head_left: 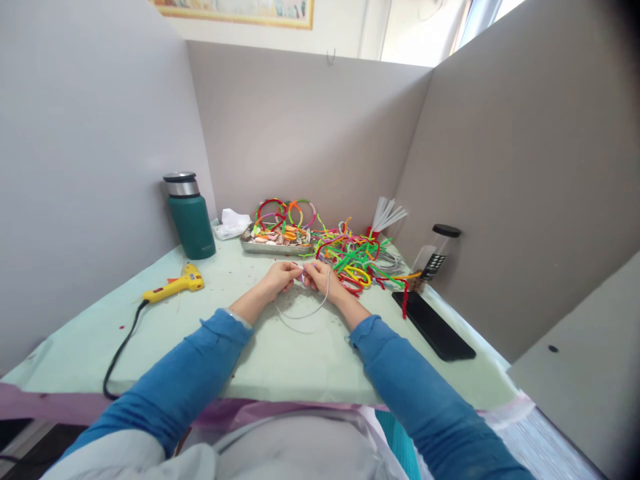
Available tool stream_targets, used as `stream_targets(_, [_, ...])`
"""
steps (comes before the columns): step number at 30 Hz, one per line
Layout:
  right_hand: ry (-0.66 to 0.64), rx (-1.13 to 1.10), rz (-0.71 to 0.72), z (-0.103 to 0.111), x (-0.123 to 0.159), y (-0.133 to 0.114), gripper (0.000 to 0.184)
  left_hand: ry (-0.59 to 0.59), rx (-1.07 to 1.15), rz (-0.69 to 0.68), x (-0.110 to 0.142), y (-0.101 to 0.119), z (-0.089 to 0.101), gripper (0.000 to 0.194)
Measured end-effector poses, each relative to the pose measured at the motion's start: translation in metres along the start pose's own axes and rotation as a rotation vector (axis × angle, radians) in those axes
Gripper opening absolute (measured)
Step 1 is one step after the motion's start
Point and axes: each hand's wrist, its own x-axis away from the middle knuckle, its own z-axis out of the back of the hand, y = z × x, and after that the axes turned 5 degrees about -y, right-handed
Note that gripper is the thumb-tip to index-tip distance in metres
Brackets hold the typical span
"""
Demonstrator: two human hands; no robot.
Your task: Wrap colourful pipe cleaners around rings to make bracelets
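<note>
My left hand [279, 280] and my right hand [321, 277] meet just above the middle of the table, fingertips pinched close together. Between them they grip a thin white hoop [316, 311], whose curve hangs down toward me. A bit of pale purple material shows at the fingertips, too small to make out fully. Behind my right hand lies a tangled heap of colourful pipe cleaners [357, 253]. A metal tray [277, 250] of small mixed pieces stands beyond my hands, with several pipe-cleaner-wrapped hoops [303, 205] at its back.
On the left are a yellow glue gun [183, 282] with a black cord, a green bottle [193, 227] and a tissue pack [233, 225]. To the right lie a black phone [434, 327], a clear bottle [439, 257] and white glue sticks [386, 215]. Grey partitions [310, 127] enclose the table.
</note>
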Motion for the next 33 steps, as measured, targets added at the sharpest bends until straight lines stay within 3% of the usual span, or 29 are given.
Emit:
stream_targets(14, [0.006,-0.002,0.012,0.001,-0.001,0.002,0.036,0.042,-0.104,-0.026,0.001,0.004,-0.003,0.010])
stream_targets(20, [0.019,0.009,0.015,0.001,-0.002,0.003,0.036,0.086,-0.157,-0.038,-0.003,0.001,-0.003,0.015])
stream_targets(33, [0.027,0.031,-0.008,0.001,-0.002,0.004,0.038,0.121,-0.472,-0.272,-0.016,-0.018,0.008,0.017])
